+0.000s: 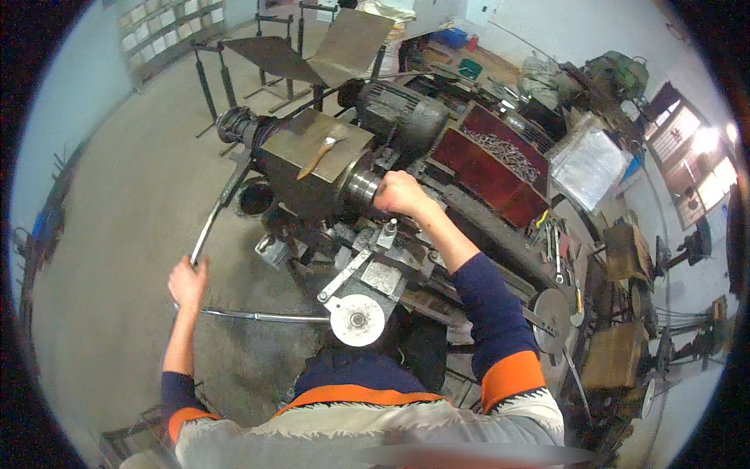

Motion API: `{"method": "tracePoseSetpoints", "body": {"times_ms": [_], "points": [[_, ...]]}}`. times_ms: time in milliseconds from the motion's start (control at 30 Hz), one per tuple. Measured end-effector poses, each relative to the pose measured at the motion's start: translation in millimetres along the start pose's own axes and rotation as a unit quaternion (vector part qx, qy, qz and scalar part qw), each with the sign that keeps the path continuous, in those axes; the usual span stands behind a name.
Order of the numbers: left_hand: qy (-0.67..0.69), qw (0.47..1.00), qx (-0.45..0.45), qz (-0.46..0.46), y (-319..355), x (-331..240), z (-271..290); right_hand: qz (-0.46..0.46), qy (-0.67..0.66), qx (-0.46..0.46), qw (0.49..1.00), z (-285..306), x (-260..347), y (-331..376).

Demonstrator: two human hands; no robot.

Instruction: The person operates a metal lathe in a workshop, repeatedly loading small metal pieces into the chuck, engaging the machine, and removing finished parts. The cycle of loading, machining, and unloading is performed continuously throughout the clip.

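Observation:
I stand at a dark, oily lathe-like machine (316, 160). My left hand (188, 281) is closed around the lower end of a long curved metal lever (209, 227) that rises toward the machine's left end. My right hand (400, 193) grips the machine at its round steel chuck (361, 187), fingers wrapped over the part beside it. A small wooden-handled tool (320, 154) lies on the machine's flat top. Below my right arm sit a white round disc (357, 320) and a flat metal arm (344, 275).
A grey electric motor (402, 109) sits behind the machine. A red bin of metal chips (500, 160) lies to the right, with hand tools (556, 250) and a round plate (551, 311) nearby. Bent sheet metal (328, 51) on stands is at the back. Concrete floor (117, 203) spreads left.

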State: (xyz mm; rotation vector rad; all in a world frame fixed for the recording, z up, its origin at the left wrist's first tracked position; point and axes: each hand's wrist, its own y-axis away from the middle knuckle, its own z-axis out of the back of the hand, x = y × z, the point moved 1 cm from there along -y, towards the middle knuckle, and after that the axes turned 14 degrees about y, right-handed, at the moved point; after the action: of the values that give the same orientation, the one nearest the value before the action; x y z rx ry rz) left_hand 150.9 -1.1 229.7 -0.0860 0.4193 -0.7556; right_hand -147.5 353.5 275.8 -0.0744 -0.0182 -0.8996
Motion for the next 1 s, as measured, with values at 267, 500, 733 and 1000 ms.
{"method": "tracePoseSetpoints", "body": {"times_ms": [267,500,733,1000], "points": [[0.090,0.982,0.053,-0.158,-10.0,-46.8,34.3,0.079,-0.124,-0.146,0.978,61.1,15.3,55.7],[0.675,0.587,0.429,-0.124,27.8,-234.6,14.1,0.205,-0.144,-0.354,0.901,76.3,78.7,110.6],[0.745,0.426,0.510,-0.061,59.3,-280.9,-19.0,0.122,-0.110,-0.343,0.925,55.9,60.4,133.3],[0.502,0.678,0.445,-0.302,43.0,-257.6,4.2,0.202,-0.146,-0.230,0.941,55.5,53.9,122.6]]}}
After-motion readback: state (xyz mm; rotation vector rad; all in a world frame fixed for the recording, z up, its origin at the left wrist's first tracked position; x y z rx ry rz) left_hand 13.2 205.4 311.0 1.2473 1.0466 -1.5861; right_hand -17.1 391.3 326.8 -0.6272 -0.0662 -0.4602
